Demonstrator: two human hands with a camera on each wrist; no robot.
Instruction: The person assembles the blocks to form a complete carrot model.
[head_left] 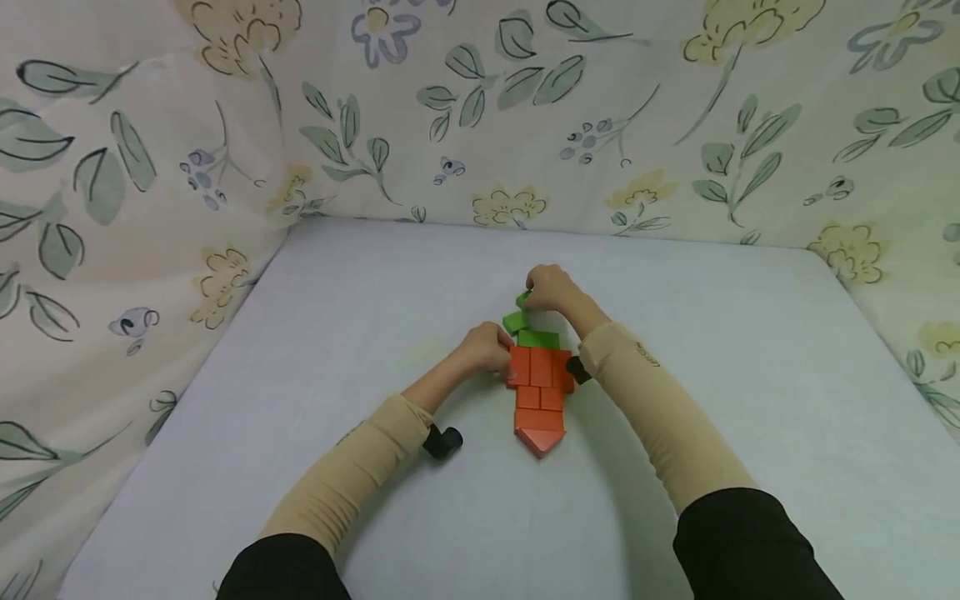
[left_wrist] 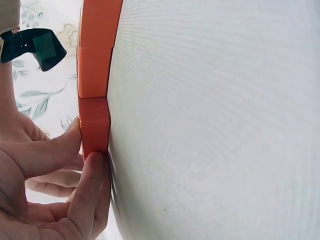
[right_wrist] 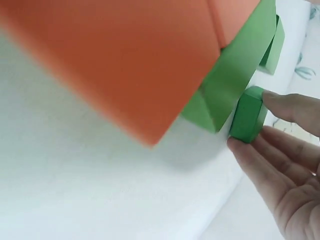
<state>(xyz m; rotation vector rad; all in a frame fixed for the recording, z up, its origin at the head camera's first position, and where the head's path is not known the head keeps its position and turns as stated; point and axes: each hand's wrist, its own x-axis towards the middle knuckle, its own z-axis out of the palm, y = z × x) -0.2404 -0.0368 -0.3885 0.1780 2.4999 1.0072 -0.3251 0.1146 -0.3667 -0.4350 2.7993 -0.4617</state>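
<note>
An arrangement of orange wooden blocks [head_left: 540, 375] lies flat on the table, with a pointed orange block [head_left: 540, 440] at its near end. My left hand [head_left: 483, 348] holds the leftmost orange block [left_wrist: 94, 125] of the wide row, thumb on one face and fingertips at its end. Beyond the orange row sit a long green block [head_left: 538, 339] and a smaller tilted green block [head_left: 516, 322]. Just past them, my right hand [head_left: 555, 290] pinches a small green block [right_wrist: 247, 115] between thumb and fingers. That block is close to the other green pieces but apart from the long one.
A white-covered table [head_left: 337, 333] extends around the blocks on every side. Floral cloth [head_left: 480, 125] hangs along its back and left. Each wrist carries a small black camera, such as the left-wrist camera [head_left: 442, 442]; the right one sits close beside the orange blocks.
</note>
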